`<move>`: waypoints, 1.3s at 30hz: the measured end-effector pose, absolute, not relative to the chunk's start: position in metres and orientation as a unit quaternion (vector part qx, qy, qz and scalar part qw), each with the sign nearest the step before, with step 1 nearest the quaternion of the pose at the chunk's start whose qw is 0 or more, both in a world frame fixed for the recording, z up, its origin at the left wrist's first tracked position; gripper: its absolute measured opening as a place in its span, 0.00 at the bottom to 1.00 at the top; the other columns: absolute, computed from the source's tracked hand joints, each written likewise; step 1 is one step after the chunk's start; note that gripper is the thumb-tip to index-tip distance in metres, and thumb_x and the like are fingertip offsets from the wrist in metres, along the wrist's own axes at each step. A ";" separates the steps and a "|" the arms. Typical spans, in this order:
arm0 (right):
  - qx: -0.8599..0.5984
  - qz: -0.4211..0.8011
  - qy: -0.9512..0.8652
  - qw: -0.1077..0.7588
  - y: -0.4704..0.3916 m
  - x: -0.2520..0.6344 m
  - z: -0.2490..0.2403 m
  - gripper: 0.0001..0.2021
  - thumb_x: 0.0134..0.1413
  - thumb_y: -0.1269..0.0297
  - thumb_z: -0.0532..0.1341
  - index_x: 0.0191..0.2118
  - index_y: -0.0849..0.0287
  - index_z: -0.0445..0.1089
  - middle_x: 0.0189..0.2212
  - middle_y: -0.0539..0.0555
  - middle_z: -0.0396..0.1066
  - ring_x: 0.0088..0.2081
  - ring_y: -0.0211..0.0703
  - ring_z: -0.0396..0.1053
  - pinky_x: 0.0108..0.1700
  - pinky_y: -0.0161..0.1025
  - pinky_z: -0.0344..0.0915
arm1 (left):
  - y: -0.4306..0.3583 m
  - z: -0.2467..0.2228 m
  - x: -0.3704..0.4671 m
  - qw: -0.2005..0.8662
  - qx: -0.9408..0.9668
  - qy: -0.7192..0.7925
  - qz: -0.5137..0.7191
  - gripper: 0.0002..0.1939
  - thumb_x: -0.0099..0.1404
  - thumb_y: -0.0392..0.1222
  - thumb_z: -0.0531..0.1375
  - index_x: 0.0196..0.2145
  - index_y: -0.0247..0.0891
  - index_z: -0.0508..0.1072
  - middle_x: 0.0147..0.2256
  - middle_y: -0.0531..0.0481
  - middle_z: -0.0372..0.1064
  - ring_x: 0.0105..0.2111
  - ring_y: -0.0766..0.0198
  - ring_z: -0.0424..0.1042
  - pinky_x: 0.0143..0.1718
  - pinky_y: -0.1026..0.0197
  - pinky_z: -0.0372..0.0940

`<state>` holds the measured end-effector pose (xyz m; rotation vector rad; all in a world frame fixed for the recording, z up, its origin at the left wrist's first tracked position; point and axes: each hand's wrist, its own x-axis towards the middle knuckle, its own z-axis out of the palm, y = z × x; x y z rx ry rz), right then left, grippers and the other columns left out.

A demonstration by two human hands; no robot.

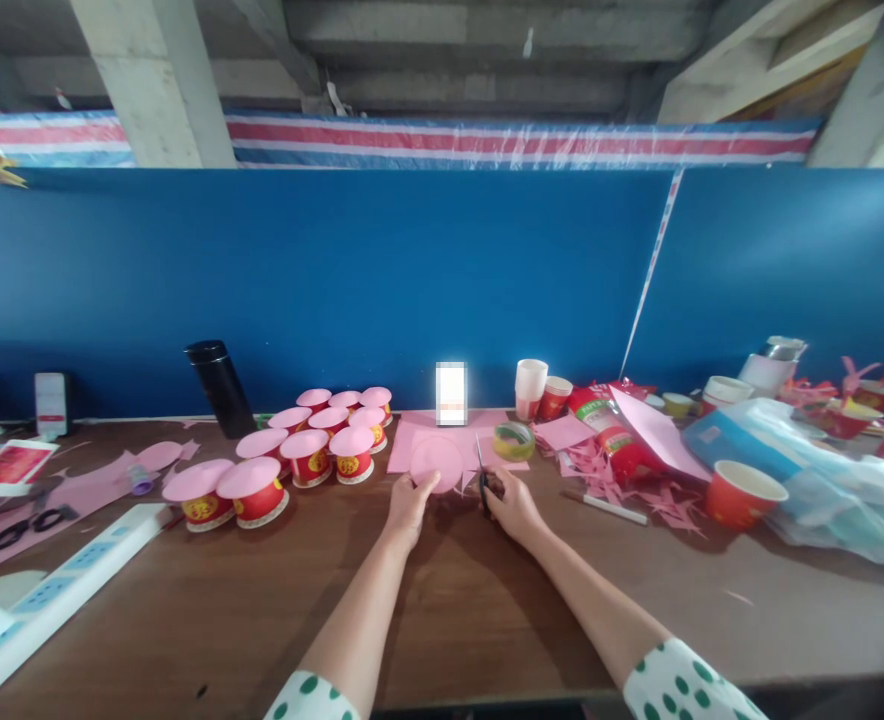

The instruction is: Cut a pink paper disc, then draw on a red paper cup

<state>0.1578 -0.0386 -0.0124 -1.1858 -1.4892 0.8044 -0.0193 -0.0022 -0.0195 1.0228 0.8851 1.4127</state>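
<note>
In the head view, my left hand (410,502) pinches the near edge of a round piece of pink paper (437,462). My right hand (513,503) has its fingers in the handles of a pair of scissors (479,462), whose blades point away from me, just right of the pink circle. Beneath and behind lies a larger sheet of pink paper (410,428). A roll of tape (513,441) sits beyond my right hand. To the left stand several red paper cups with pink discs on top, such as the cup (311,463) in the middle.
A black bottle (221,390) stands behind the cups. A white power strip (67,590) runs along the left. At right are pink scraps (607,480), a white stick-like pen (607,506), a red paper cup (742,497) and plastic bags (832,490). A blue partition (412,270) closes the back.
</note>
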 end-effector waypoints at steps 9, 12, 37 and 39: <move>-0.427 0.438 -0.566 0.553 -0.043 0.147 -0.005 0.14 0.42 0.62 0.63 0.37 0.60 0.63 0.22 0.48 0.67 0.20 0.34 0.64 0.20 0.29 0.59 | -0.014 -0.005 -0.014 0.612 0.381 0.354 0.595 0.18 0.46 0.46 0.66 0.31 0.29 0.72 0.25 0.44 0.73 0.26 0.59 0.73 0.30 0.58 0.67; -0.404 0.465 -0.562 0.552 -0.045 0.146 -0.003 0.16 0.41 0.61 0.65 0.37 0.61 0.66 0.22 0.48 0.68 0.21 0.33 0.64 0.22 0.30 0.60 | -0.016 -0.002 -0.012 0.616 0.380 0.353 0.593 0.17 0.46 0.45 0.67 0.30 0.29 0.71 0.25 0.45 0.73 0.25 0.60 0.72 0.29 0.59 0.67; -0.423 0.509 -0.555 0.504 -0.046 0.152 0.000 0.25 0.43 0.52 0.63 0.46 0.65 0.69 0.22 0.51 0.68 0.20 0.33 0.63 0.18 0.29 0.54 | -0.012 -0.011 -0.014 0.600 0.404 0.346 0.598 0.21 0.48 0.46 0.65 0.36 0.28 0.73 0.27 0.43 0.73 0.27 0.60 0.72 0.28 0.60 0.65; -0.424 0.509 -0.555 0.504 -0.047 0.152 0.001 0.25 0.43 0.52 0.63 0.45 0.65 0.69 0.22 0.51 0.68 0.20 0.33 0.63 0.18 0.29 0.54 | -0.012 -0.011 -0.014 0.596 0.405 0.346 0.600 0.21 0.47 0.47 0.66 0.35 0.28 0.73 0.27 0.44 0.73 0.26 0.60 0.72 0.28 0.60 0.65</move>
